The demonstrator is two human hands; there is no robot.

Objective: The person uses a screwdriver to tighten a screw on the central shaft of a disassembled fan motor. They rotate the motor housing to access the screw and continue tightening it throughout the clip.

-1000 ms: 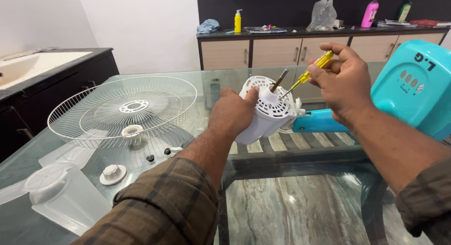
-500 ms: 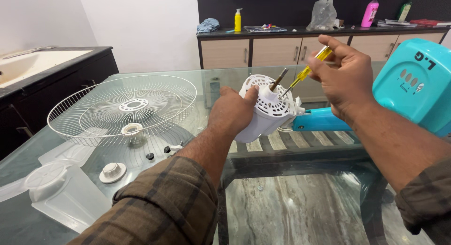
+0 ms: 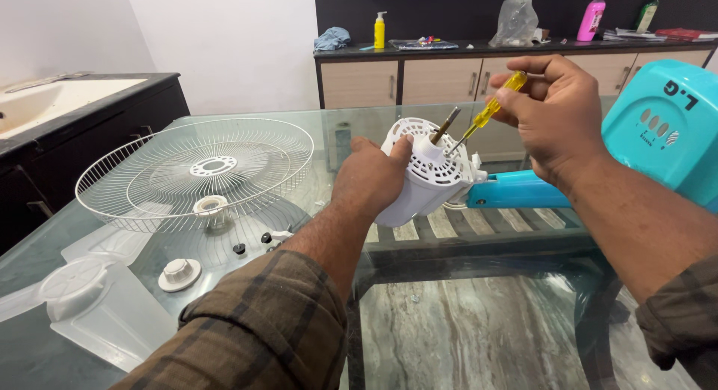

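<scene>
Above the glass worktop [image 3: 247, 121], the left hand [image 3: 370, 182] clasps a white vented plastic fan-motor housing [image 3: 428, 173]; just right, the right hand [image 3: 557, 113] pinches a yellow-handled screwdriver [image 3: 490, 112], tip touching the housing.

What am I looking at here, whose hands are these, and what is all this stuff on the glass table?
There is no machine here. A person wears a camera on the head, so the single picture looks down at their own two bare hands.

The left hand grips a white fan motor housing, which has a metal shaft sticking out and sits at the end of a turquoise fan neck. The right hand holds a yellow-handled screwdriver with its tip at the housing.

On the glass table lie a white wire fan guard, a clear fan blade, a white round knob and a few small dark parts. The turquoise fan base stands at the right.
</scene>
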